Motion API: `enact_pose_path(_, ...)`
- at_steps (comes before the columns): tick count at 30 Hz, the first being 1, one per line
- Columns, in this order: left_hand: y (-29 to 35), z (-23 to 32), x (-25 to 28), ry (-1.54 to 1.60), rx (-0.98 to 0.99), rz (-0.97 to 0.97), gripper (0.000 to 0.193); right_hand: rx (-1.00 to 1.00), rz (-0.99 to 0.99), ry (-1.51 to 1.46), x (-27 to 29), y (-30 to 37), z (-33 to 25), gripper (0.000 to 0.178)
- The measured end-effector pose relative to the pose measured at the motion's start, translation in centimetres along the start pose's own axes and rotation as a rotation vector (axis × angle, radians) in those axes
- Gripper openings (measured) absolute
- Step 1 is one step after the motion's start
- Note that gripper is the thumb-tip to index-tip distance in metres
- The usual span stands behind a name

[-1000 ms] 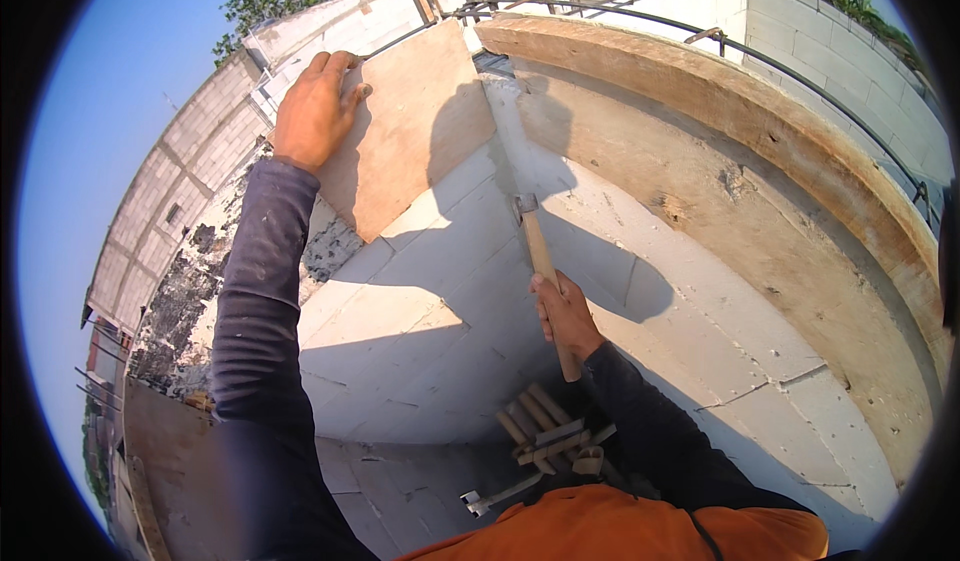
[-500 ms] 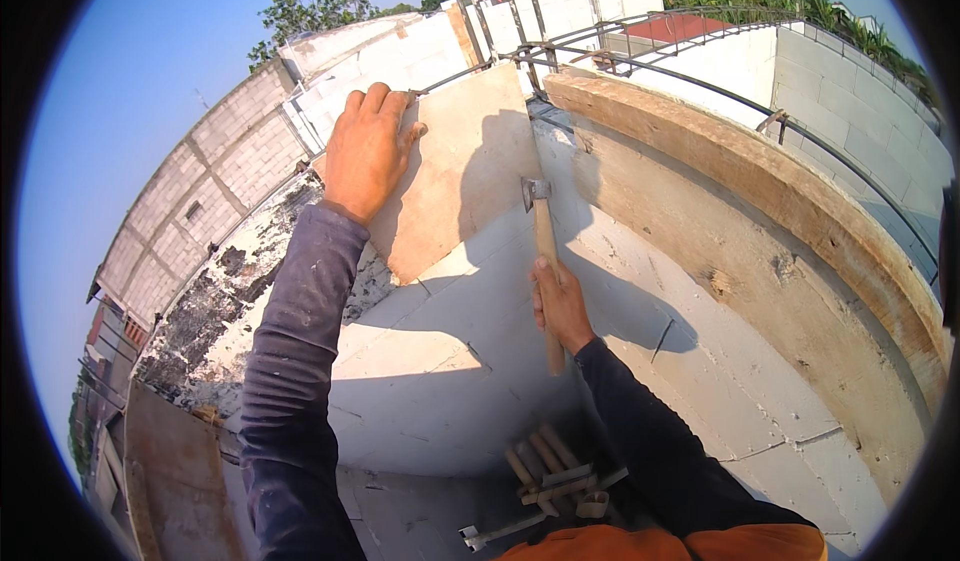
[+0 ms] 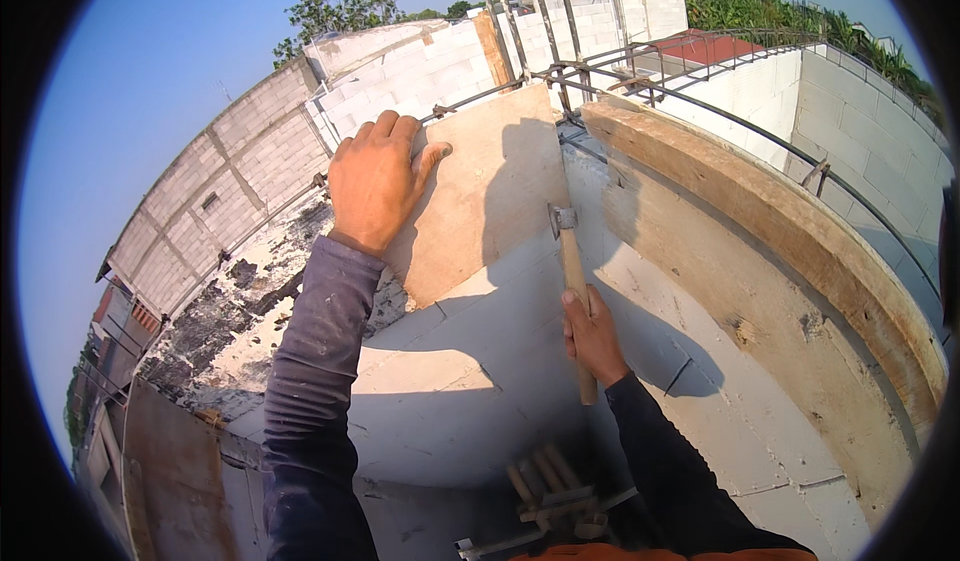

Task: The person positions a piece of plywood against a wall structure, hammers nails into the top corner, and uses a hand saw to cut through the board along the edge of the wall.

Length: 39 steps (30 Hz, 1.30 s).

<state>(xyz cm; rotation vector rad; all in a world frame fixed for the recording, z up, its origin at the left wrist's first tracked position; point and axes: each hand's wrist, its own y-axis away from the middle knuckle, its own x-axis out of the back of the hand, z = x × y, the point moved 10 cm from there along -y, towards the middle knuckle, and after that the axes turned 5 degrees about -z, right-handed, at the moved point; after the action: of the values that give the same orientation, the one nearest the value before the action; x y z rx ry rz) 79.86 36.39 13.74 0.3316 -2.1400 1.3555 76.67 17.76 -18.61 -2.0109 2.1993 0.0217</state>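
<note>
My left hand [image 3: 378,183] grips the upper left edge of a flat, light brown wooden board [image 3: 475,201]. The board stands against the top of a pale block wall [image 3: 420,371], beside the inner corner. In my right hand [image 3: 595,339] is a hammer [image 3: 572,256], held round its wooden handle. Its metal head points up and lies close to the board's right edge; whether the two touch I cannot tell. Shadows of my arm and the hammer fall over the board and wall.
A long timber plank [image 3: 740,176] runs along the right wall top. Steel bars [image 3: 545,31] rise behind the corner, and others run along the walls. Below, in shadow, are several wooden-handled tools [image 3: 545,481]. Rough, dark-stained mortar [image 3: 240,291] covers the left ledge.
The whole view has shifted slightly, so everything sits a little farther right and lower. Both hands keep their holds, and the hammer stays by the board's right edge.
</note>
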Motion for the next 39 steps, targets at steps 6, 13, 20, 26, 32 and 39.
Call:
enact_pose_path(6, 0.4, 0.0, -0.1, 0.003, -0.034, 0.110, 0.046, 0.203, -0.012, 0.031, 0.4, 0.8, -4.5, 0.039)
enact_pose_path(13, 0.6, 0.2, -0.2, -0.020, 0.002, 0.085, 0.035, 0.223, -0.052, 0.025, -1.5, -3.0, -8.8, 0.039)
enact_pose_path(20, 2.0, 0.8, -1.2, -0.126, -0.045, 0.226, 0.054, 0.202, -0.067, -0.006, -2.0, -4.2, -7.2, 0.041)
enact_pose_path(26, 2.4, 0.9, -2.8, -0.086, -0.052, 0.082, 0.081, 0.234, -0.054, 0.065, -1.4, -4.4, -7.2, 0.043)
enact_pose_path(32, 2.1, 1.5, -3.0, -0.083, -0.014, 0.064, 0.080, 0.360, -0.147, 0.137, -2.5, -2.2, -12.5, 0.050)
enact_pose_path(39, 2.0, 1.6, -2.9, -0.077, 0.007, 0.031, 0.079, 0.379, -0.141, 0.277, -3.6, -3.3, -16.4, 0.055)
